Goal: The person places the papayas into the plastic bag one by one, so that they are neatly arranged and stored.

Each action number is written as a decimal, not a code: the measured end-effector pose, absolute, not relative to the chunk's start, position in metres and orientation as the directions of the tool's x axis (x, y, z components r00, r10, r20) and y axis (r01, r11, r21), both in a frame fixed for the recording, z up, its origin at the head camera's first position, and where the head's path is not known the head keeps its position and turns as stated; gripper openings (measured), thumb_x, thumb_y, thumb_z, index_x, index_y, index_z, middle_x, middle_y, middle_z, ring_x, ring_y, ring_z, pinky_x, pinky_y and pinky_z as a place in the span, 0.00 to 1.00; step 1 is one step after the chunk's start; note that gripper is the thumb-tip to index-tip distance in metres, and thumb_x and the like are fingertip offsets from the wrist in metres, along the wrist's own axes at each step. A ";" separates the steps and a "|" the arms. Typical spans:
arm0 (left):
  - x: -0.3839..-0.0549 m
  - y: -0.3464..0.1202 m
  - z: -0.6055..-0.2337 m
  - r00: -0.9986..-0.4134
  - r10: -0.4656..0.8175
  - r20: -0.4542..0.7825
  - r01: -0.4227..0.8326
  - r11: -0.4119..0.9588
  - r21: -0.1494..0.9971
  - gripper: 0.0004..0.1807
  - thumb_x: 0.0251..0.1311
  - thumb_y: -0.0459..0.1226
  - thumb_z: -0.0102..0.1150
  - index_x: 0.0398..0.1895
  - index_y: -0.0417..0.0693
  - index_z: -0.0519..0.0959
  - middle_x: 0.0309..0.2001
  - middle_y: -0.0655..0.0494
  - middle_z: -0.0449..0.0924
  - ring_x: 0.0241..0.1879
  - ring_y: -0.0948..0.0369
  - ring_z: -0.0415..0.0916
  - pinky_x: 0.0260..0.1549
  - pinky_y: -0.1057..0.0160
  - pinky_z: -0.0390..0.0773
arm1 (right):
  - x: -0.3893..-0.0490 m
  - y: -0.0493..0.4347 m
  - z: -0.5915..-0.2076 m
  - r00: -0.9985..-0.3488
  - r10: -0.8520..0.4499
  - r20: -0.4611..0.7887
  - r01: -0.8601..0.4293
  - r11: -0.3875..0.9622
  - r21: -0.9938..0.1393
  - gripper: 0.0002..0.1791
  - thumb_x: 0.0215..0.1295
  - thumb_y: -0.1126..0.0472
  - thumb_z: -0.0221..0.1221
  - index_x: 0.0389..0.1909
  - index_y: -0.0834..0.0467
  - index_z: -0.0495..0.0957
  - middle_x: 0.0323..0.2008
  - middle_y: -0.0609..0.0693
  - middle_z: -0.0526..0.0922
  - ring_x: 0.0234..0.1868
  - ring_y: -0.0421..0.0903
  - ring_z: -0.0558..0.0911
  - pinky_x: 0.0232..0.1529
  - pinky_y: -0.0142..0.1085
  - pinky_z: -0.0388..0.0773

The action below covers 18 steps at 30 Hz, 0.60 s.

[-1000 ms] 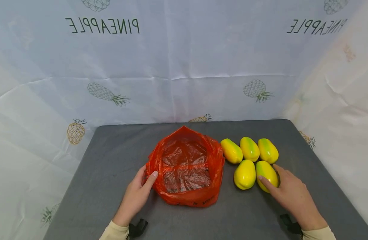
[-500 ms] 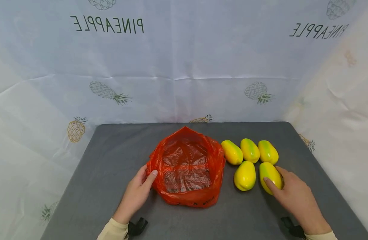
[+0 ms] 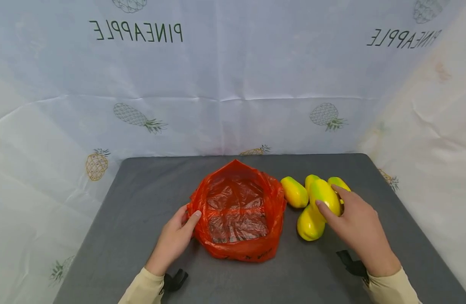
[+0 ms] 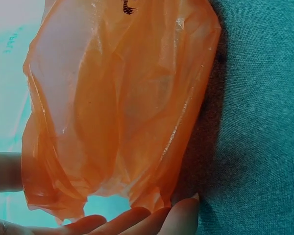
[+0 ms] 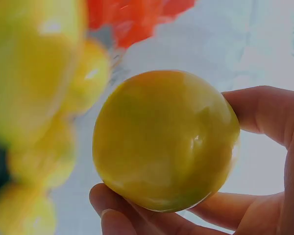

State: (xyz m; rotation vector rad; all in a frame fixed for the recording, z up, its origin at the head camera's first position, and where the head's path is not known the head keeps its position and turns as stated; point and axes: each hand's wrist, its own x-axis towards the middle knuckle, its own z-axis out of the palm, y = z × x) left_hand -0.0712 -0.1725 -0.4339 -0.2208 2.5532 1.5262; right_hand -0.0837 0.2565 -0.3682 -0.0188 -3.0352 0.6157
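A: Glossy yellow-green skin: what's the right hand (image 3: 360,223) doing?
B: Pinching a smooth, oval papaya (image 3: 324,195), now raised off the table (image 3: 142,202) over four other papayas (image 3: 295,192); the pick-up looks done.
A: And the left hand (image 3: 174,238)?
B: Pinching the rim of a crinkled, thin red plastic bag (image 3: 272,207), mouth open, beside the fruit.

The bag (image 3: 237,250) sat on the table (image 3: 142,198), left hand (image 3: 175,235) at its left rim; rightward lay three fruits (image 3: 294,192) in a row, a fourth fruit (image 3: 310,228) before them; the right hand (image 3: 357,220) held a fifth fruit (image 3: 324,194) there; a cloth (image 3: 271,71) hung behind.
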 end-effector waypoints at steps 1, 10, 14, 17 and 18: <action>-0.071 -0.172 -0.434 -0.978 -0.051 -0.201 -0.200 0.481 0.853 0.37 0.80 0.56 0.55 0.83 0.50 0.64 0.77 0.46 0.74 0.73 0.46 0.77 0.67 0.40 0.80 | -0.088 0.249 -0.366 -0.999 0.010 0.047 -0.010 0.913 -0.407 0.49 0.77 0.30 0.55 0.78 0.67 0.67 0.67 0.72 0.78 0.58 0.69 0.83 0.50 0.66 0.82; -0.070 -0.168 -0.440 -0.982 -0.078 -0.174 -0.190 0.485 0.854 0.34 0.80 0.54 0.57 0.81 0.51 0.67 0.74 0.49 0.79 0.71 0.48 0.79 0.69 0.39 0.78 | -0.115 0.177 -0.361 -0.993 -0.073 0.091 -0.109 0.851 -0.514 0.45 0.77 0.34 0.59 0.79 0.63 0.68 0.68 0.65 0.81 0.58 0.62 0.85 0.55 0.60 0.85; -0.069 -0.168 -0.441 -0.983 -0.087 -0.160 -0.182 0.484 0.856 0.32 0.80 0.54 0.58 0.80 0.53 0.69 0.72 0.51 0.81 0.70 0.49 0.80 0.68 0.39 0.79 | -0.123 0.149 -0.362 -0.990 -0.108 0.094 -0.142 0.823 -0.550 0.44 0.77 0.34 0.59 0.80 0.61 0.68 0.69 0.63 0.81 0.60 0.61 0.85 0.56 0.59 0.86; -0.070 -0.168 -0.442 -0.985 -0.093 -0.142 -0.170 0.489 0.856 0.30 0.80 0.53 0.58 0.79 0.55 0.71 0.70 0.53 0.83 0.68 0.50 0.81 0.67 0.40 0.80 | -0.129 0.129 -0.364 -0.987 -0.130 0.092 -0.160 0.806 -0.569 0.43 0.77 0.34 0.60 0.80 0.59 0.68 0.69 0.61 0.81 0.59 0.59 0.85 0.55 0.56 0.86; -0.070 -0.168 -0.443 -0.986 -0.094 -0.137 -0.166 0.490 0.856 0.29 0.80 0.53 0.58 0.78 0.56 0.71 0.70 0.53 0.83 0.68 0.50 0.82 0.66 0.40 0.80 | -0.131 0.122 -0.365 -0.986 -0.138 0.091 -0.165 0.800 -0.576 0.43 0.76 0.34 0.60 0.80 0.58 0.68 0.68 0.60 0.81 0.57 0.58 0.85 0.55 0.55 0.86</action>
